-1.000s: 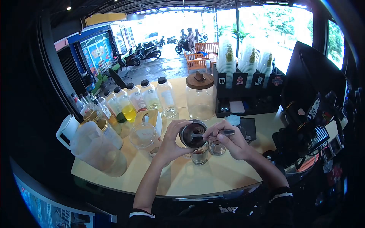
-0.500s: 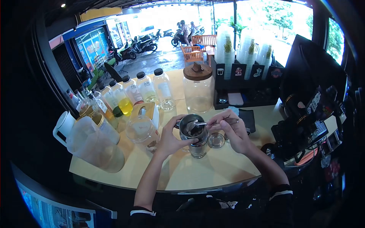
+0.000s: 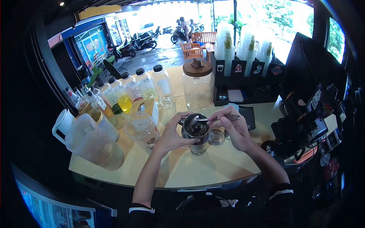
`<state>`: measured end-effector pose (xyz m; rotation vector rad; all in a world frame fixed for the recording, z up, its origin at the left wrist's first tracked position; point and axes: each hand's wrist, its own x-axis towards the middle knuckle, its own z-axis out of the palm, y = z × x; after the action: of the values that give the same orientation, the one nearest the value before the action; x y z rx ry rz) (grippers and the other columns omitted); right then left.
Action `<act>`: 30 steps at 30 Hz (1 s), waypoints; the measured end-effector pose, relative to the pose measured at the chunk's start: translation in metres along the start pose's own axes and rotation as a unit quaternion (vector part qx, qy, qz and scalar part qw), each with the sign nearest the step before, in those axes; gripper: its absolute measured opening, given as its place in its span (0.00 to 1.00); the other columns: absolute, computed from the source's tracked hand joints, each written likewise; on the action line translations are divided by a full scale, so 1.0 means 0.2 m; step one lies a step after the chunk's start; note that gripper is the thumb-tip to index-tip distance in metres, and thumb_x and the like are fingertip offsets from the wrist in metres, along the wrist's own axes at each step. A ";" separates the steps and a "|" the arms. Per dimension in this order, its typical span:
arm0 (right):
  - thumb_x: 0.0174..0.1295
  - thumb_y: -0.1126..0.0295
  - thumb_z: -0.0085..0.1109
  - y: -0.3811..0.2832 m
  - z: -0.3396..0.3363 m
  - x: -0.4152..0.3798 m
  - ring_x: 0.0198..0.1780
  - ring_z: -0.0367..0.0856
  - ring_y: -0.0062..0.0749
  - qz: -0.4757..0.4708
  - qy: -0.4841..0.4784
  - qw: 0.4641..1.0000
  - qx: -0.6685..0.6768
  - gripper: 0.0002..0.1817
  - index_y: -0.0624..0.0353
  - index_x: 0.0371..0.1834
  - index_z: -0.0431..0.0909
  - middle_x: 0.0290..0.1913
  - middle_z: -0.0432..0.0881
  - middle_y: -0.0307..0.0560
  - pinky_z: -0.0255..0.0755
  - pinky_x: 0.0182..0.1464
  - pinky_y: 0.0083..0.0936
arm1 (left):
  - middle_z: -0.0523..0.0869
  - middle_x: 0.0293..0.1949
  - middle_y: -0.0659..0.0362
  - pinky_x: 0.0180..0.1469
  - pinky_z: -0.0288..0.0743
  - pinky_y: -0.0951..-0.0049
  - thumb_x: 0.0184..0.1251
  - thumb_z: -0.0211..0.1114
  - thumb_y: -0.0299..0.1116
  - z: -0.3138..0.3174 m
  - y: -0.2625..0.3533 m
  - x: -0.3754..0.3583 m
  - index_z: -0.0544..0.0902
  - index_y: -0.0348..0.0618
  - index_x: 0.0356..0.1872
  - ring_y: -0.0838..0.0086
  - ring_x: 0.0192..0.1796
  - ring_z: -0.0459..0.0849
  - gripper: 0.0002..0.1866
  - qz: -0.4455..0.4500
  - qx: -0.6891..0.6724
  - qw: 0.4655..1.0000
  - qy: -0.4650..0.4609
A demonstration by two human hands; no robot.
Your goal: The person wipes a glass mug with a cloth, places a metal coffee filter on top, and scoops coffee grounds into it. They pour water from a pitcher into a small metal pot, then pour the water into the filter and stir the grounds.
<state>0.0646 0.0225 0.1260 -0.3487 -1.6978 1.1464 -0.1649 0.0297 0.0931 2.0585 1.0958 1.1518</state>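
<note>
Right grip point(image 3: 232, 127) pinches a spoon point(image 3: 213, 119) by the far end of its handle; the long axis runs left to right, bowl over the mouth of a metal filter cup point(image 3: 195, 131). Left grip point(image 3: 175, 133) wraps closed around that cup's left side — it sits atop a small glass point(image 3: 198, 148) on the worktop point(image 3: 213, 167), with a round lid point(image 3: 216, 137) just right.
</note>
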 end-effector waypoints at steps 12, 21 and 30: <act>0.71 0.71 0.42 -0.08 0.05 0.05 0.47 0.78 0.27 0.023 -0.035 0.996 -0.077 0.07 0.65 0.43 0.66 0.46 0.76 0.50 0.74 0.52 0.25 | 0.80 0.43 0.57 0.60 0.68 0.60 0.46 0.73 0.31 0.00 0.28 -0.01 0.80 0.43 0.46 0.60 0.51 0.77 0.22 0.205 0.284 0.933 0.087; 0.63 0.73 0.55 -0.17 0.01 0.06 0.43 0.78 0.29 -0.034 -0.007 0.979 -0.203 0.13 0.64 0.49 0.71 0.46 0.75 0.47 0.72 0.46 0.26 | 0.82 0.30 0.59 0.49 0.76 0.64 0.52 0.68 0.24 0.06 0.26 0.03 0.82 0.41 0.36 0.66 0.35 0.82 0.09 0.270 0.298 0.893 0.201; 0.64 0.72 0.52 0.39 -0.65 -0.37 0.35 0.76 0.31 0.117 0.119 0.857 -0.487 0.09 0.66 0.42 0.73 0.36 0.76 0.52 0.69 0.37 0.28 | 0.82 0.29 0.56 0.30 0.75 0.72 0.54 0.69 0.22 0.04 0.26 0.04 0.81 0.38 0.34 0.69 0.28 0.83 0.07 0.232 0.230 0.904 0.276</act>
<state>0.1865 0.0794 0.0235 -1.2933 -1.9251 0.2710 -0.1354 0.0082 0.1314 2.5222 1.2555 1.9612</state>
